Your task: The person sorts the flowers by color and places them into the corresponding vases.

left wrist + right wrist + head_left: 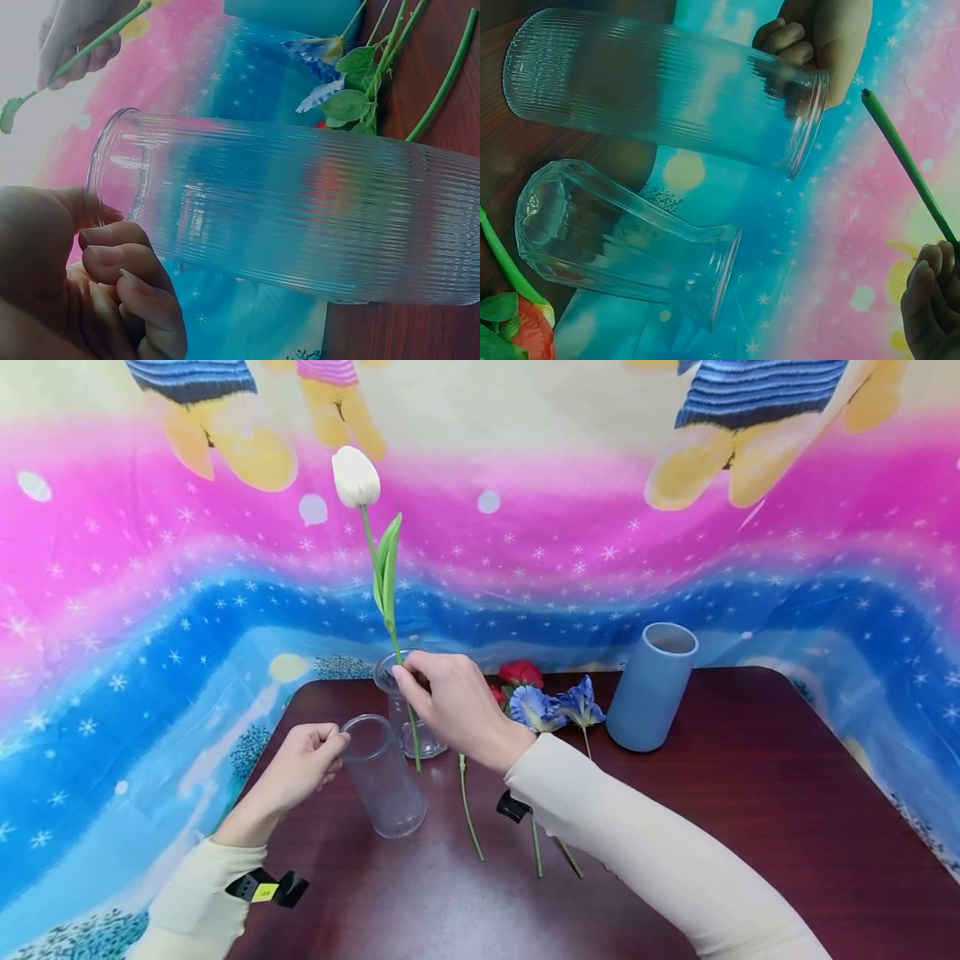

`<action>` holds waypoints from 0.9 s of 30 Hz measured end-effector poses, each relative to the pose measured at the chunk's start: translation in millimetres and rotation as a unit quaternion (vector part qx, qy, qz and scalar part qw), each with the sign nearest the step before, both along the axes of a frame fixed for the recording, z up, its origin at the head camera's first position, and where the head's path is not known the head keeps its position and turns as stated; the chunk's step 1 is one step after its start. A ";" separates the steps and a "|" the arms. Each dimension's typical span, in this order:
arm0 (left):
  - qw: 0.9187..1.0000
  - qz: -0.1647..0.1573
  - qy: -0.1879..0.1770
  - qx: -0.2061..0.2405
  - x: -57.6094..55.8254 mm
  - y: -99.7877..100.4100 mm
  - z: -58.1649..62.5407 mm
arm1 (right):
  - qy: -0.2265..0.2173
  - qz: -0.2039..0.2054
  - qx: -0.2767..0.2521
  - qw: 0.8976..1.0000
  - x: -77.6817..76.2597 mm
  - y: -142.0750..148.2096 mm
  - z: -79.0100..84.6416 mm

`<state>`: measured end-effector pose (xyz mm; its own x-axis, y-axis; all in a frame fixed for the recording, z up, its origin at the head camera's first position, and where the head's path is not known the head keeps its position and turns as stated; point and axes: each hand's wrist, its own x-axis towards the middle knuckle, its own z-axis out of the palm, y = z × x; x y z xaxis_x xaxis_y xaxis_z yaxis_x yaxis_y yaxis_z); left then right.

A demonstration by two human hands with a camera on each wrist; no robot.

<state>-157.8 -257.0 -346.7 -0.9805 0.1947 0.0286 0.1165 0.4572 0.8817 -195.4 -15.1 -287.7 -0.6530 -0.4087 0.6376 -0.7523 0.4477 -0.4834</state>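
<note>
My right hand [457,702] pinches the green stem of a white tulip [357,477], which stands upright with its bloom high and its cut end hanging free. In the right wrist view the stem's lower end [900,150] is beside the vase mouths, outside both. With thumb and curled fingers, my left hand [303,764] grips the rim of a ribbed clear glass vase [386,785] standing on the table. Behind it stands a second clear glass vase [622,240], faceted with a flared rim, partly hidden by my right hand in the head view.
Blue flowers [536,708] and a red flower [521,673] lie on the dark wooden table [750,793], stems toward me. Another green stem [471,814] lies left of them. A blue-grey vase [651,689] stands at the back right. A patterned cloth [525,560] hangs behind the table.
</note>
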 end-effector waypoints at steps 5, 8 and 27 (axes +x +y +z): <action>1.000 0.001 0.001 0.000 -0.6 0.0 -0.4 | 0.022 -0.002 -0.013 1.000 -7.1 -8.5 4.1; 1.000 -0.001 0.002 0.002 -0.6 -0.3 -1.0 | 0.025 -0.004 -0.019 0.999 -9.5 -14.1 6.0; 1.000 -0.001 0.006 -0.017 -3.9 -3.7 -4.3 | 0.064 -0.054 -0.042 0.996 -11.3 -38.9 -5.8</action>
<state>-161.7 -260.6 -351.0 -0.9797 0.1974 0.0345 0.1286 0.4870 0.8639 -206.7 -54.0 -293.5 -0.6015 -0.2815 0.7477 -0.7597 0.4909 -0.4263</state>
